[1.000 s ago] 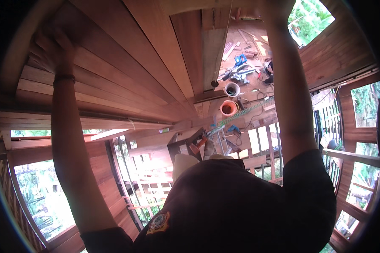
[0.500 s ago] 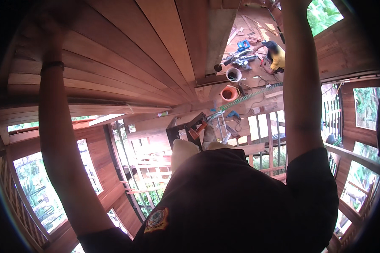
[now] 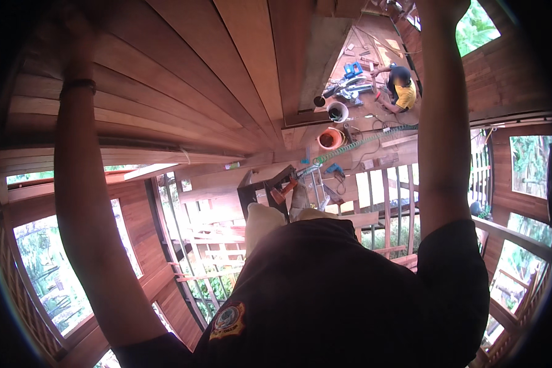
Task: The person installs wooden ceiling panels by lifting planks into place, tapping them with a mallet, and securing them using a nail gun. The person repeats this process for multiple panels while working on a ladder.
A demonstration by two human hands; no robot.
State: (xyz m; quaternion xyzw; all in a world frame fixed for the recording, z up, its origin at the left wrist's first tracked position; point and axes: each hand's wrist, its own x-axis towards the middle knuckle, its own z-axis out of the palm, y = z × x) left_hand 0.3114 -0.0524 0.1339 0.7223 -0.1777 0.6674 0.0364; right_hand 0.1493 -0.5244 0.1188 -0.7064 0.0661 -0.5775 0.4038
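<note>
- Planks [image 3: 227, 80] lie overhead, side by side, fanning across the upper left and narrowing toward the middle.
- Left hand [image 3: 73, 40] is raised to the planks at the upper left; it is dark and blurred, so I cannot tell whether it grasps, presses or only rests there.
- Right hand [image 3: 444, 7] reaches up to the top edge, which cuts most of it off; its grip cannot be told either.
- Band [image 3: 78, 84], dark, circles the left wrist.
- Right forearm [image 3: 444, 122] stands in front of part of the floor and wall, blocking the view there.
- Shirt [image 3: 331, 300], dark, with a round-crested patch [image 3: 229, 320], fills the lower middle and covers what is beneath.
- Board [image 3: 322, 55], greyish, borders the planks on their right.
- Co-worker [image 3: 405, 95], in yellow and dark clothing, crouches on the floor [image 3: 377, 27] beside a saw [image 3: 351, 92]; a blue object [image 3: 352, 69] sits just beyond the saw.
- White bucket [image 3: 343, 111] stands near the saw, and an orange bucket [image 3: 330, 140] stands closer to the wearer.
- Hose [image 3: 356, 145], green and coiled, runs past the orange bucket toward the right forearm.
- Ladder [image 3: 316, 187] stands below, between an orange tool [image 3: 283, 192] and a blue tool [image 3: 335, 168].
- Railing [image 3: 387, 208] bars rise to the right of these.
- Window [image 3: 49, 270] opens at the lower left, partly behind the left forearm [image 3: 86, 202].
</note>
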